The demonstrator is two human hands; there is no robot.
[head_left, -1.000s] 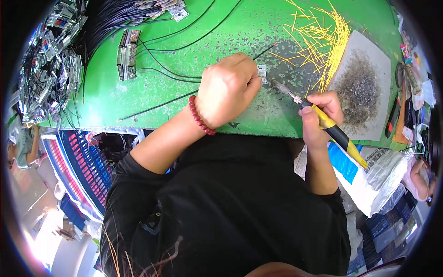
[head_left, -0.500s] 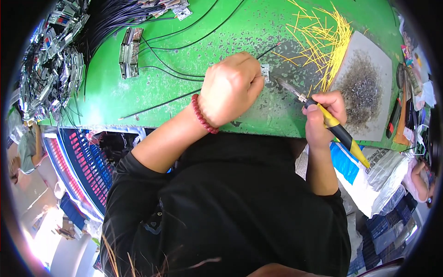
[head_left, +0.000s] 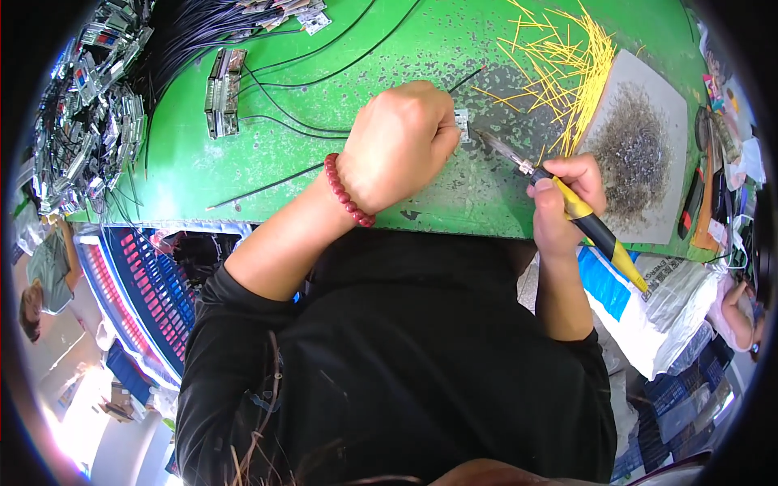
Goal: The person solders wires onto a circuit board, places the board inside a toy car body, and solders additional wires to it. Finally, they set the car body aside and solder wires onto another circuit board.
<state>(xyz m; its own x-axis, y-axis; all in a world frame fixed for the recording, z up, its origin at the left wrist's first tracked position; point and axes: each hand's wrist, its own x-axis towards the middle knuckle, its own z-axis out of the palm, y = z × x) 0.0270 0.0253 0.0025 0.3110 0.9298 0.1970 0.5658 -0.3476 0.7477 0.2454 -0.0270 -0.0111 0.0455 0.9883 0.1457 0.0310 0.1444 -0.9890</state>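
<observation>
My left hand, with a red bead bracelet at the wrist, is closed over the green tabletop. A small pale circuit board sticks out past its thumb side; the fingertips on it are hidden. Part of a black cable shows beyond the hand, and another length lies on its near side. In my right hand is a yellow-and-black soldering iron, gripped like a pen. Its tip points at the board's right edge, and a small gap seems to separate them.
Yellow sticks of solder-like wire lie loose at the back right, beside a grey board covered in dark residue. A stack of boards with black cables sits at the left. Many more boards pile up at the far left.
My left hand and the small board have shifted slightly left and away from me, with the whole tabletop view moving a little too. Both grips look the same. A person at far left has moved.
</observation>
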